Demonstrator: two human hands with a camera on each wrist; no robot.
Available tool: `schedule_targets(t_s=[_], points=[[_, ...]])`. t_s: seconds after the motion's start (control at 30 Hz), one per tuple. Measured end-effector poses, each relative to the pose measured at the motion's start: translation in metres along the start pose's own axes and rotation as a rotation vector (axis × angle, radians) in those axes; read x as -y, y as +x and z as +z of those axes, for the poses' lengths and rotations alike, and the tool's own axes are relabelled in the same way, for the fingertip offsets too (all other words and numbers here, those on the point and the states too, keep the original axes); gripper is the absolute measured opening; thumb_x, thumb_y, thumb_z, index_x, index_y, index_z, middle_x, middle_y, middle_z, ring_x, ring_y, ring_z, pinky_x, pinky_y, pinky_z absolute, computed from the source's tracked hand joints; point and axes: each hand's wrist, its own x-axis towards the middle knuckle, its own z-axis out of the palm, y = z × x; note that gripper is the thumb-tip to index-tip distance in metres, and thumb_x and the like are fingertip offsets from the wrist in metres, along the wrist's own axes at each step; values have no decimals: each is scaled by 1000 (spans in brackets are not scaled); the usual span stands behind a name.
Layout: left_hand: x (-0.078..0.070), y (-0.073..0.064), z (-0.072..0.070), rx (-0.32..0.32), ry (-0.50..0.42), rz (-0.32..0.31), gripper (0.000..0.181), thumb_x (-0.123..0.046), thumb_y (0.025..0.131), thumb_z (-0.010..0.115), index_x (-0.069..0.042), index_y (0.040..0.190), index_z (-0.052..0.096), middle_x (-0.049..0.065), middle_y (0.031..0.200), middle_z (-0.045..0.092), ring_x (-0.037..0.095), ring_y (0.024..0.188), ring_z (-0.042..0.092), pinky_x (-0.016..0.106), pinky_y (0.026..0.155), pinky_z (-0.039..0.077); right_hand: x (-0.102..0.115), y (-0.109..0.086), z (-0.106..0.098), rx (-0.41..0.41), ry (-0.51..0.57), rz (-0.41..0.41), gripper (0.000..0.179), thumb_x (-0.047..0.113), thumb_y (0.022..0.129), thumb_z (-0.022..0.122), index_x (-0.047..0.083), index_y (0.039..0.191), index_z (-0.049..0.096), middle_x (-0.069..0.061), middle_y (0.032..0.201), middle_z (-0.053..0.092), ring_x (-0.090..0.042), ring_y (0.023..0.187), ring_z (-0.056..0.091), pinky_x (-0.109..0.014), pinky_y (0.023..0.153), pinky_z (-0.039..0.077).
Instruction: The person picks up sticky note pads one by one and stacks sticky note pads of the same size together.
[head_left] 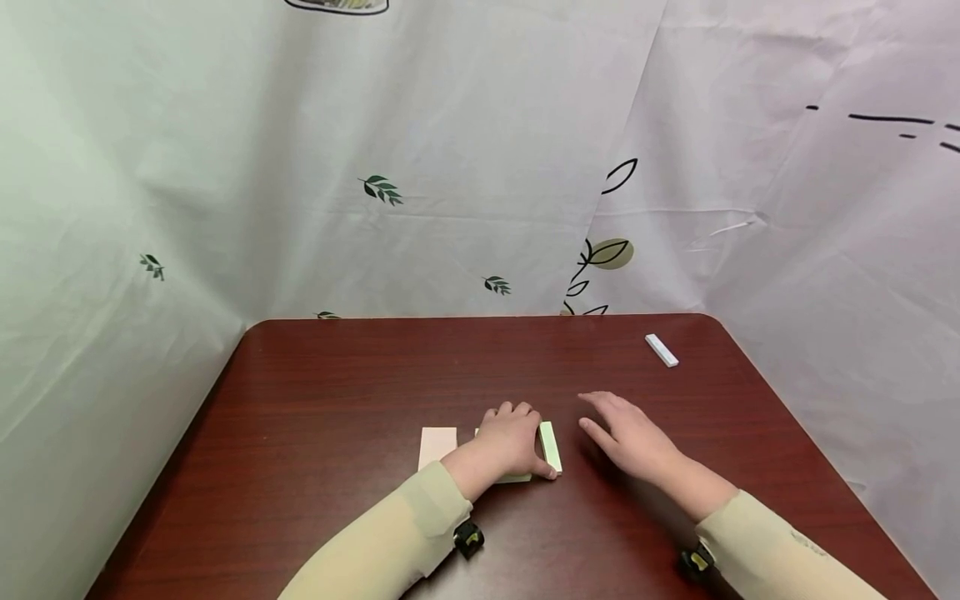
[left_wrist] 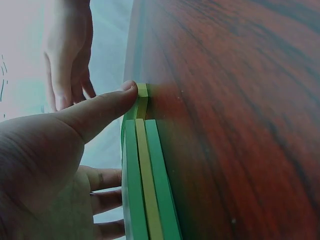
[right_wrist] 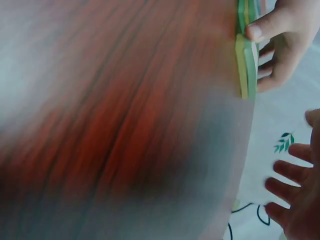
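Note:
Slim rectangular blocks in pale green and yellow lie stacked beneath and beside my left hand [head_left: 512,439]. The green stack [head_left: 514,479] is mostly covered by that hand. At its right, a narrow pale green and yellow block [head_left: 551,448] is held at its near end by the left thumb, with the fingers reaching to the far side. In the left wrist view, layered green and yellow blocks [left_wrist: 144,175] run below the thumb. My right hand [head_left: 626,433] hovers to the right, fingers extended, holding nothing.
A pale pink flat piece [head_left: 438,446] lies left of the stack, partly behind the left wrist. One white bar [head_left: 662,350] rests at the far right of the reddish-brown table [head_left: 337,383]. A white patterned curtain [head_left: 450,150] hangs behind and along both sides.

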Motion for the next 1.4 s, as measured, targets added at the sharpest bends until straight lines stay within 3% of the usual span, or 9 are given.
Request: schedule_targets(t_s=[0.13, 0.27, 0.5, 0.67, 1.0, 1.4], points=[[2, -2, -1, -4, 2, -2, 85, -70, 70, 76, -15, 132, 58, 0, 132, 55, 25, 119, 50, 44, 97, 41, -6, -5, -2, -28, -112, -65, 57, 38, 99, 58, 5, 145, 48, -18, 147, 47, -38, 138, 40, -56, 111, 28], [4, -3, -1, -5, 2, -3, 85, -71, 70, 76, -14, 131, 59, 0, 132, 56, 25, 118, 50, 44, 96, 42, -8, -6, -3, -20, -161, -93, 60, 40, 100, 55, 6, 148, 44, -18, 151, 42, -38, 142, 33, -55, 115, 21], [6, -2, 0, -5, 9, -12, 85, -72, 69, 76, -16, 130, 59, 0, 130, 56, 24, 117, 50, 44, 95, 42, -9, -2, -2, -9, -197, -115, 59, 41, 102, 51, 5, 149, 43, -17, 154, 39, -37, 144, 30, -53, 117, 17], [6, -4, -2, 6, 5, -15, 83, -70, 68, 78, -15, 128, 60, -1, 127, 56, 24, 114, 50, 43, 93, 43, -16, 5, -1, -9, -189, -88, 61, 40, 102, 51, 2, 149, 40, -19, 153, 39, -38, 144, 29, -55, 115, 18], [4, -5, -6, 21, 23, -16, 79, -69, 68, 78, -17, 124, 59, -3, 118, 55, 22, 105, 48, 38, 86, 46, -64, 31, -9, 4, -159, 54, 56, 27, 104, 49, -11, 143, 41, -32, 145, 41, -48, 137, 34, -59, 111, 26], [-3, 2, -6, 45, 42, -16, 79, -70, 66, 79, -19, 122, 59, -4, 115, 54, 19, 100, 46, 35, 74, 48, -126, 66, -36, -43, -147, 317, 46, 15, 96, 49, -16, 131, 47, -39, 127, 46, -56, 117, 43, -66, 95, 37]])
